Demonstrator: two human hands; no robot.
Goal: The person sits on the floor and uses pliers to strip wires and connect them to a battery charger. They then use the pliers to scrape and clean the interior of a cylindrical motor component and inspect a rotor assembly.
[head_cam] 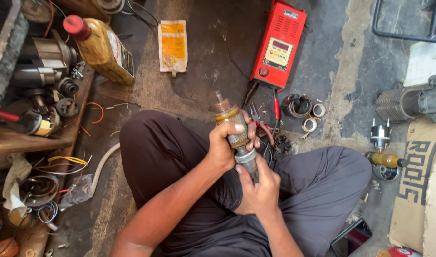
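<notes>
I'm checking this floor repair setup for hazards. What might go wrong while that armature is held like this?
Both hands, left and right, hold the armature unsupported over the lap; a slip might drop it onto the legs or the pliers below. Its winding edges may scrape bare fingers. Small rings on the floor may get kicked away.

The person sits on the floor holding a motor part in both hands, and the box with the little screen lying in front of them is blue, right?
Not quite: the head view shows the box is red, not blue. The rest holds: the person sits on the floor with the left hand and right hand both gripping the motor part.
</notes>
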